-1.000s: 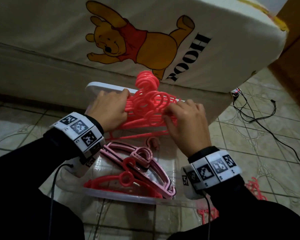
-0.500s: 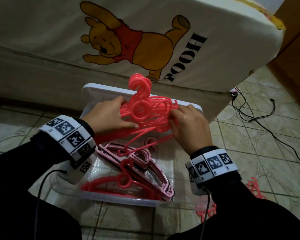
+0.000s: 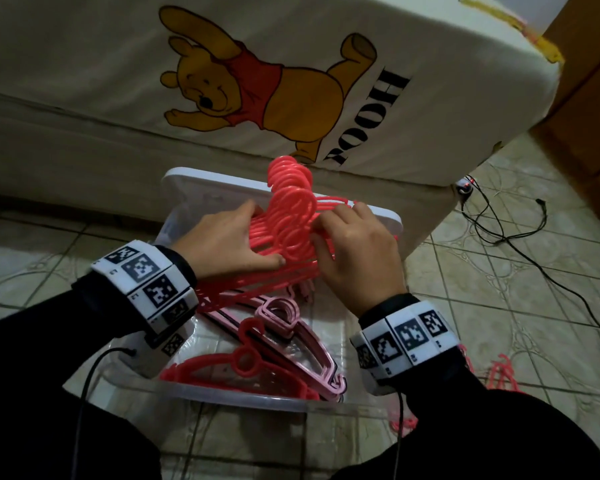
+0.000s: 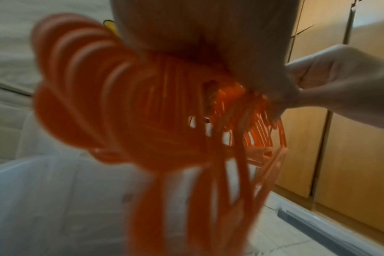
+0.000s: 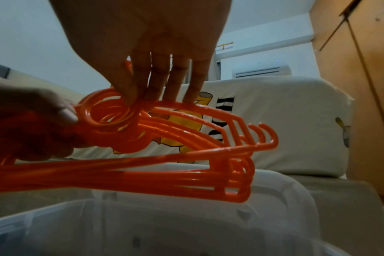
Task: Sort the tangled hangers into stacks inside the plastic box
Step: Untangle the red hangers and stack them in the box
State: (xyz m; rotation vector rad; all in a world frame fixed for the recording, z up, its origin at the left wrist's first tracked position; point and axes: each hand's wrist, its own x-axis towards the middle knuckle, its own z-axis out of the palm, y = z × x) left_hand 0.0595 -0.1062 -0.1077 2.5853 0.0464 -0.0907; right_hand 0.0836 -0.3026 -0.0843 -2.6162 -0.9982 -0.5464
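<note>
From the head camera, both hands hold a bunch of coral-red plastic hangers with ring-shaped necks (image 3: 293, 233) above the far end of the clear plastic box (image 3: 243, 398). The left hand (image 3: 222, 244) grips the bunch's left shoulders, thumb stretched under the rings; the right hand (image 3: 357, 251) curls its fingers over the right side. Compared with half a second earlier, the bunch looks tighter, its hooks aligned and raised toward the cream bedsheet printed with a yellow bear (image 3: 274, 88). Pale pink plastic hangers (image 3: 291, 327) and one more coral-red hanger (image 3: 236, 370) lie stacked in the box.

From the left wrist, the blurred bunch (image 4: 143, 121) fills the view, the right hand (image 4: 344, 86) pinching its far side.

From the right wrist, the fingertips (image 5: 149, 93) press onto the rings of the bunch (image 5: 164, 155), which hangs over the box (image 5: 186, 225).
</note>
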